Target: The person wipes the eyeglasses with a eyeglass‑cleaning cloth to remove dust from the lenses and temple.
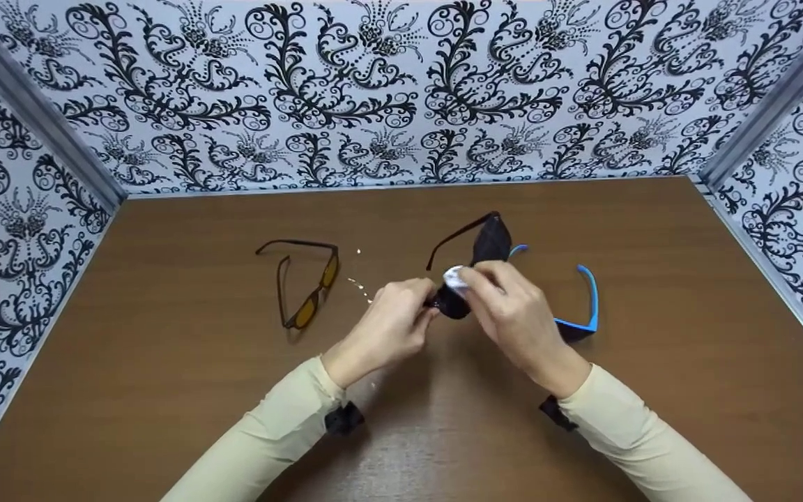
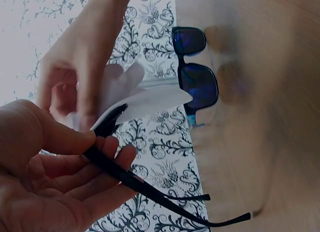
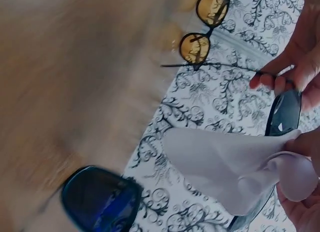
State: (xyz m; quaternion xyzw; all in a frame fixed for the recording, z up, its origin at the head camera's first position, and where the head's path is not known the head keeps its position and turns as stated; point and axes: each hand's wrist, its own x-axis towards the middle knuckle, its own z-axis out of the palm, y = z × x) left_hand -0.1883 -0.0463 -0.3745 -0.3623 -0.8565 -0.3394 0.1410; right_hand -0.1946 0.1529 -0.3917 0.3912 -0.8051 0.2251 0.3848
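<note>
Dark sunglasses (image 1: 493, 239) are held up over the table between both hands. My left hand (image 1: 391, 317) pinches them at one end of the frame, near the hinge; in the left wrist view the black temples (image 2: 150, 192) stretch away below the fingers. My right hand (image 1: 516, 317) grips a pale cloth (image 3: 215, 167) folded over a lens, with thumb and fingertips pressed against it. From the head view only a white bit of cloth (image 1: 454, 277) shows at the fingertips. The right wrist view shows one dark lens (image 3: 285, 114) uncovered beside the left fingers.
Glasses with amber lenses (image 1: 309, 312) lie with temples unfolded to the left on the wooden table (image 1: 164, 390). Blue-framed sunglasses (image 1: 591, 300) rest at the right, partly hidden by the right hand. Patterned panels (image 1: 401, 90) close off the back and sides.
</note>
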